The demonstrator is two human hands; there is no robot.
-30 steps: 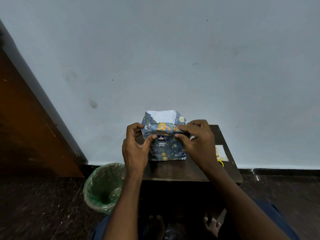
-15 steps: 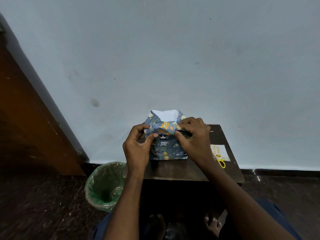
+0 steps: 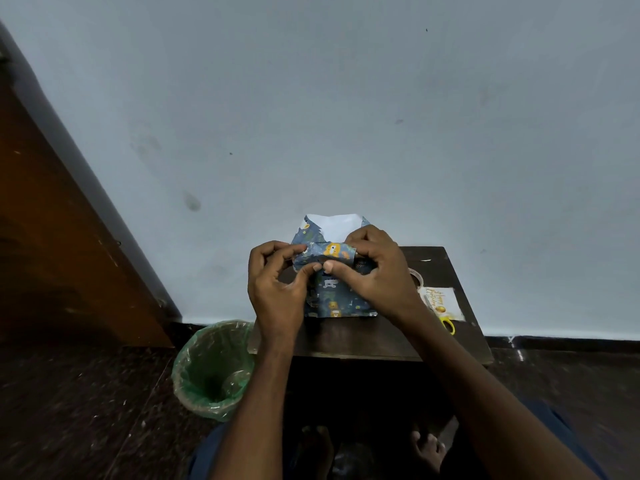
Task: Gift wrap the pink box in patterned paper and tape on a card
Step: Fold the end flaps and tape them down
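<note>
Since the frame approx. half a sec. ago, your two thumbs have come closer together at the middle of the fold, and now they almost touch. Your left hand [image 3: 277, 289] pinches the left end of the folded paper flap [image 3: 330, 252] with thumb and curled fingers. Your right hand [image 3: 372, 271] pinches the right end, thumb in front and fingers over the top. I think you hold it so because the fold must stay flat against the box until tape goes on.

The box [image 3: 334, 299] stands on the desk [image 3: 363, 341], near the wall, and is fully covered with blue patterned paper; no pink shows. At the top a white flap [image 3: 337, 224] is not yet folded, so this end is open.

On the desk right of the box lie the card [image 3: 441, 303], scissors w/ yellow handle [image 3: 447, 323] partly over it, and a tape roll [image 3: 415, 277], half hidden behind your right wrist. To take tape, one hand must let go, so the fold may spring up. A bin with green bag [image 3: 214, 368] stands on the floor at left, beside the desk.
</note>
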